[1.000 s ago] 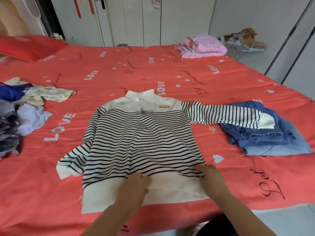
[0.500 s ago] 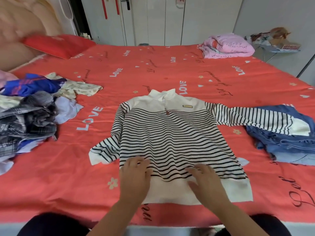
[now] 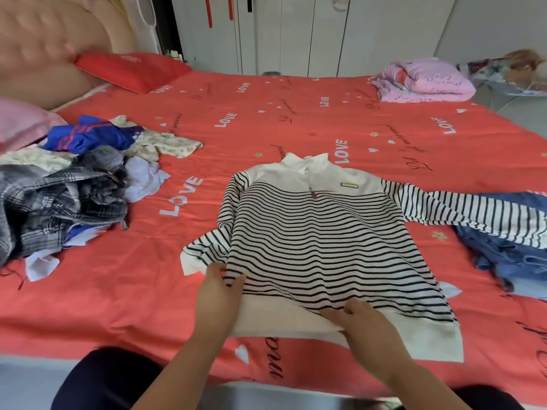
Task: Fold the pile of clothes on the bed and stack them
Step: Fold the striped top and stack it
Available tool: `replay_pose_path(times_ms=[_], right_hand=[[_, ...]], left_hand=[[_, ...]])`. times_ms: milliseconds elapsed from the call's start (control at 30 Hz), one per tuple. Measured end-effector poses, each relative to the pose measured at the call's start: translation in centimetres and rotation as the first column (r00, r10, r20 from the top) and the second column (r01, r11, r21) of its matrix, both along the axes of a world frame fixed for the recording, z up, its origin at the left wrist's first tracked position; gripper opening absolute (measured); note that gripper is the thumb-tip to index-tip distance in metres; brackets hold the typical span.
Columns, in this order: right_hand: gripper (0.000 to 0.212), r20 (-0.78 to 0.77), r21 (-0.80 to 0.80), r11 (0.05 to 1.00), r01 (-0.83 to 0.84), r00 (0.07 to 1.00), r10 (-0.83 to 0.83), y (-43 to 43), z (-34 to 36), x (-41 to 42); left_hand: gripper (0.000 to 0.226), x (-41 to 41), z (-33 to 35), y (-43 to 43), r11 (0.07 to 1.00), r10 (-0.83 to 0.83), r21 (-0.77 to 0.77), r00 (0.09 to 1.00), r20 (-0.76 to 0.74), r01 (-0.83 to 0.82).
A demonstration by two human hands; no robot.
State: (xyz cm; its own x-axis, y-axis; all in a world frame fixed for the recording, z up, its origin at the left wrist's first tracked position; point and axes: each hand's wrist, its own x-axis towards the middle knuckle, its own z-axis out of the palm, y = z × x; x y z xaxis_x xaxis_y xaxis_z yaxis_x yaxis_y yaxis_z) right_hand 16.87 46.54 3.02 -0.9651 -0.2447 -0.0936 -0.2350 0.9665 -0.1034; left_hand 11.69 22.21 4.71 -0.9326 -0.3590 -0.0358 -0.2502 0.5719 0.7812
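A white sweater with black stripes [image 3: 319,241] lies face up and flat on the red bed cover [image 3: 266,119]. Its right sleeve stretches out over folded blue jeans [image 3: 509,258]; its left sleeve is bent alongside the body. My left hand [image 3: 217,300] rests at the sweater's lower left edge beside the cuff, thumb spread on the stripes and fingers straight. My right hand [image 3: 367,327] lies flat on the white hem band, fingers pointing left. An unfolded pile of clothes [image 3: 65,187] sits at the left.
A red pillow [image 3: 130,68] and a padded headboard [image 3: 53,39] are at the far left. A folded pink blanket [image 3: 423,81] sits at the far right corner. White wardrobe doors stand behind the bed. The bed's near edge runs just below my forearms.
My left hand slid left from the lower front of the sweater to its side edge by the cuff. My right hand stayed on the hem, and the camera view shifted.
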Motion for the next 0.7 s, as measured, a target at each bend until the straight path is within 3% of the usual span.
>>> replay_pose_path(times_ms=[100, 133, 233, 333, 400, 467, 600, 700], right_hand=[[0.046, 0.109, 0.009, 0.999, -0.043, 0.993, 0.042, -0.1, 1.7, -0.1], [0.044, 0.178, 0.022, 0.999, -0.047, 0.983, 0.043, -0.4, 2.1, -0.3], [0.044, 0.170, 0.003, 0.999, -0.048, 0.984, 0.047, -1.6, 2.5, -1.1], [0.043, 0.137, -0.187, 0.982, 0.011, 0.990, 0.015, -3.4, 2.1, -2.0], [0.041, 0.119, -0.258, 0.966, 0.021, 0.993, 0.010, -4.4, 1.6, -2.6], [0.038, 0.109, -0.300, 0.953, 0.026, 0.994, 0.008, -5.2, 1.0, -3.1], [0.036, 0.074, -0.369, 0.929, 0.039, 0.997, -0.012, -6.1, 0.0, -3.7], [0.035, 0.067, -0.402, 0.914, 0.051, 0.997, -0.027, -6.4, -0.5, -4.1]], left_hand=[[0.044, 0.7, -1.5, -0.9, 0.927, -0.275, -0.173, 0.917, 0.288, 0.332], [0.045, 0.8, -2.2, -1.3, 0.912, -0.291, -0.179, 0.891, 0.348, 0.368], [0.047, 0.6, -2.2, -2.3, 0.980, -0.122, -0.126, 0.962, 0.246, 0.157], [0.057, -0.6, -1.6, -3.4, 0.997, 0.070, -0.046, 0.996, 0.058, -0.067], [0.065, -2.1, -1.4, -4.3, 0.993, 0.116, -0.016, 0.993, 0.024, -0.116], [0.073, -4.1, -1.7, -5.2, 0.994, 0.107, -0.038, 0.991, 0.080, -0.104], [0.046, -7.6, -2.1, -6.8, 0.969, 0.133, -0.228, 0.975, 0.176, -0.091], [0.029, -9.2, -0.3, -8.4, 0.968, 0.165, -0.198, 0.985, 0.042, -0.153]])
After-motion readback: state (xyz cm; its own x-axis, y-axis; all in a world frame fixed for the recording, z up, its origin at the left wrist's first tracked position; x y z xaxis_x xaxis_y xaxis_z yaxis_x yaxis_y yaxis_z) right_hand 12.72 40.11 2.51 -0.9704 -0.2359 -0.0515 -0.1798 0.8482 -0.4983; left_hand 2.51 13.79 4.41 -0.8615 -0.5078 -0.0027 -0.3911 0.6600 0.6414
